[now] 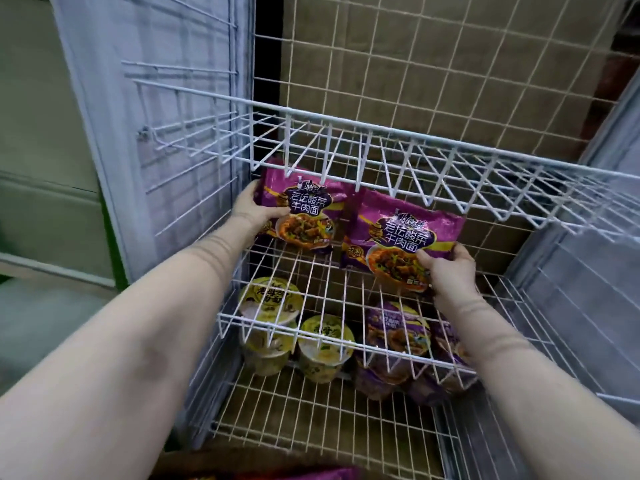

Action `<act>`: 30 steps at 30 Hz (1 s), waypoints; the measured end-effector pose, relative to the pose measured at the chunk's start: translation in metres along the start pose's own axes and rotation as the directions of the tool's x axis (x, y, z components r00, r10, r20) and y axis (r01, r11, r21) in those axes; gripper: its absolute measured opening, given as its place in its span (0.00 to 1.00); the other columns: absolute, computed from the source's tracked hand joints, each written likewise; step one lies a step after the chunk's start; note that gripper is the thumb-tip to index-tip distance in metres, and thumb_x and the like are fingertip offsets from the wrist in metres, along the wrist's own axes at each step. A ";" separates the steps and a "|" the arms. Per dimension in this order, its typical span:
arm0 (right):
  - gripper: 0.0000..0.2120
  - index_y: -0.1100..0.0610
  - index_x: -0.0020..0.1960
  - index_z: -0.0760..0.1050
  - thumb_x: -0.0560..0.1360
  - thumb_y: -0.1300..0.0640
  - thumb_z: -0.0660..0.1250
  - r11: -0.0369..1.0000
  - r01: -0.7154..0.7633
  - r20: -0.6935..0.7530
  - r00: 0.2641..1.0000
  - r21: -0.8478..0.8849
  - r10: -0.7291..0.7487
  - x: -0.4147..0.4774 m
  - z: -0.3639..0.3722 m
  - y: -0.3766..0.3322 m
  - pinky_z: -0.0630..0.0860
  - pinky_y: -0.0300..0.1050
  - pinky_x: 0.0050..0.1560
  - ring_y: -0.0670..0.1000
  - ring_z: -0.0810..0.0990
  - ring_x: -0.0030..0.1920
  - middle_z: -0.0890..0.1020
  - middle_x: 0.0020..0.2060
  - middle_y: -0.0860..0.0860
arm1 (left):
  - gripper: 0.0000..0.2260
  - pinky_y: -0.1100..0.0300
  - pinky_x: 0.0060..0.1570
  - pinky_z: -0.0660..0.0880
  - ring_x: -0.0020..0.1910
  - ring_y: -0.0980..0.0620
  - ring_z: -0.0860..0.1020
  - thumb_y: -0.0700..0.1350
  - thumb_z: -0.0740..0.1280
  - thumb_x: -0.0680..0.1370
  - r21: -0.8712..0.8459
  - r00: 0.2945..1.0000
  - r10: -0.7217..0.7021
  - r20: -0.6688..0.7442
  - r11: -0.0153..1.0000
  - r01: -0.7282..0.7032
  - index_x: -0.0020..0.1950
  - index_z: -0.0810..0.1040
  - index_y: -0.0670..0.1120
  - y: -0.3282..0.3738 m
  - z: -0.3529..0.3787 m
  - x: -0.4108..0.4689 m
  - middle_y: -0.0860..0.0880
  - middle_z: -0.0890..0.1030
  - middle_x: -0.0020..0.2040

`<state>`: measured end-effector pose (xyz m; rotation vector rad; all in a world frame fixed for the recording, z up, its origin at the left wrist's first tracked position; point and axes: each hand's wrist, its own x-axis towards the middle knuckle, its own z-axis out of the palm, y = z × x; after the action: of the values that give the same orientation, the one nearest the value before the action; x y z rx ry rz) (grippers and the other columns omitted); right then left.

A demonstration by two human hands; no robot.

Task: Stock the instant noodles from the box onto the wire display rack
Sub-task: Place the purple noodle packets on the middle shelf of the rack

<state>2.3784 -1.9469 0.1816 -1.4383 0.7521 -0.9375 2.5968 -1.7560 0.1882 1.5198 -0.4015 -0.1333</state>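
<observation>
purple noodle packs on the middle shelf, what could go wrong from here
The left pack and right pack lean tilted, gripped by the left hand and right hand; let go, they may flop over. The left pack's top edge sits by the wires of the upper shelf and could snag there.

Two purple plastic noodle packets (pixel 301 209) sit side by side on the white wire middle shelf (pixel 304 271). Underneath, round yellow noodle cups (pixel 270 306) are left of the round purple noodle bowls (pixel 398 334).

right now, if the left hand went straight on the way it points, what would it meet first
The left hand grips the left purple packet; beyond it, probably the rack's back grid, depth unclear.
</observation>
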 end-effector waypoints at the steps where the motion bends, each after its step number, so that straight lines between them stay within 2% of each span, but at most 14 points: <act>1: 0.13 0.57 0.53 0.73 0.71 0.70 0.69 1.000 -0.006 0.000 1.000 0.000 0.006 0.003 0.000 0.001 0.75 0.47 0.51 0.53 0.78 0.47 0.79 0.39 0.50 | 0.30 0.50 0.59 0.74 0.52 0.47 0.76 0.28 0.74 0.65 0.033 1.000 0.012 -0.019 0.999 -0.012 0.65 0.69 0.37 -0.004 0.001 0.002 0.42 0.78 0.55; 3: 0.13 0.58 0.53 0.73 0.72 0.70 0.68 1.000 -0.024 -0.001 1.000 0.004 0.024 0.009 0.001 0.001 0.76 0.48 0.51 0.53 0.78 0.46 0.79 0.39 0.49 | 0.28 0.49 0.59 0.75 0.51 0.47 0.77 0.30 0.75 0.64 0.093 0.998 0.026 -0.065 0.996 -0.020 0.63 0.72 0.37 -0.013 0.001 0.008 0.39 0.79 0.56; 7: 0.13 0.57 0.53 0.73 0.72 0.68 0.70 0.999 -0.016 -0.007 1.000 -0.042 0.016 0.019 0.010 0.005 0.76 0.43 0.43 0.51 0.77 0.40 0.79 0.41 0.53 | 0.25 0.56 0.59 0.73 0.53 0.49 0.77 0.39 0.77 0.67 0.300 0.992 0.030 -0.121 0.954 0.007 0.61 0.74 0.41 -0.022 0.002 0.015 0.46 0.79 0.53; 9: 0.13 0.57 0.54 0.74 0.71 0.66 0.71 0.996 -0.015 -0.026 1.000 -0.091 0.012 0.026 0.017 0.009 0.77 0.48 0.50 0.53 0.77 0.44 0.79 0.45 0.55 | 0.24 0.55 0.58 0.74 0.54 0.46 0.78 0.42 0.76 0.67 0.373 0.989 0.058 -0.135 0.928 -0.003 0.61 0.75 0.44 -0.020 0.005 0.015 0.45 0.80 0.53; 11: 0.13 0.57 0.54 0.74 0.71 0.64 0.72 0.988 -0.010 -0.046 0.999 -0.152 0.003 0.030 0.023 0.011 0.76 0.51 0.56 0.54 0.77 0.47 0.78 0.48 0.56 | 0.24 0.55 0.57 0.74 0.54 0.47 0.78 0.40 0.75 0.69 0.405 0.991 0.085 -0.102 0.914 -0.036 0.63 0.74 0.43 -0.017 0.009 0.014 0.45 0.80 0.54; 16: 0.10 0.56 0.47 0.72 0.71 0.62 0.72 0.968 0.030 -0.046 0.998 -0.248 -0.043 0.037 0.032 0.014 0.75 0.51 0.58 0.55 0.77 0.49 0.78 0.45 0.54 | 0.21 0.52 0.58 0.73 0.58 0.39 0.77 0.43 0.72 0.71 0.534 0.988 0.059 -0.145 0.845 0.028 0.62 0.72 0.42 -0.017 0.013 0.016 0.38 0.79 0.58; 20: 0.11 0.55 0.50 0.74 0.71 0.59 0.72 0.946 0.020 -0.072 0.996 -0.322 -0.045 0.038 0.032 0.013 0.74 0.51 0.60 0.57 0.78 0.54 0.80 0.50 0.55 | 0.26 0.51 0.60 0.73 0.60 0.39 0.75 0.43 0.72 0.71 0.636 0.989 -0.020 -0.146 0.764 0.110 0.65 0.67 0.41 -0.015 0.015 0.012 0.38 0.77 0.60; 24: 0.20 0.59 0.61 0.73 0.71 0.59 0.72 0.943 0.001 -0.122 0.992 -0.332 -0.044 0.040 0.030 0.010 0.72 0.50 0.63 0.58 0.77 0.59 0.79 0.57 0.57 | 0.36 0.50 0.63 0.70 0.64 0.39 0.72 0.43 0.72 0.72 0.655 0.991 -0.051 -0.124 0.746 0.120 0.74 0.56 0.43 -0.015 0.016 0.006 0.37 0.72 0.66; 27: 0.26 0.59 0.65 0.68 0.70 0.58 0.73 0.948 -0.031 -0.158 0.987 -0.318 -0.020 0.041 0.028 0.007 0.71 0.50 0.64 0.58 0.75 0.61 0.77 0.60 0.58 | 0.43 0.46 0.67 0.67 0.68 0.37 0.67 0.41 0.71 0.73 0.665 0.995 0.000 -0.097 0.744 0.065 0.77 0.45 0.47 -0.012 0.019 -0.001 0.36 0.61 0.72; 28: 0.27 0.59 0.64 0.67 0.70 0.58 0.73 0.948 -0.035 -0.178 0.984 -0.316 -0.023 0.042 0.027 0.007 0.71 0.50 0.64 0.58 0.75 0.61 0.76 0.60 0.59 | 0.43 0.45 0.67 0.66 0.68 0.36 0.66 0.41 0.71 0.73 0.691 0.995 0.042 -0.092 0.722 0.033 0.77 0.44 0.48 -0.011 0.020 -0.004 0.37 0.57 0.72; 30: 0.26 0.59 0.63 0.65 0.70 0.59 0.73 0.942 -0.032 -0.206 0.978 -0.333 -0.040 0.042 0.024 0.007 0.71 0.48 0.63 0.58 0.74 0.61 0.73 0.62 0.60 | 0.39 0.46 0.67 0.64 0.69 0.37 0.64 0.41 0.70 0.73 0.782 0.989 0.131 -0.066 0.622 -0.030 0.76 0.50 0.50 -0.007 0.024 -0.008 0.38 0.55 0.73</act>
<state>2.4195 -1.9726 0.1804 -1.6502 1.1088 -1.0098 2.5822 -1.7758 0.1800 2.3672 -0.4604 0.2469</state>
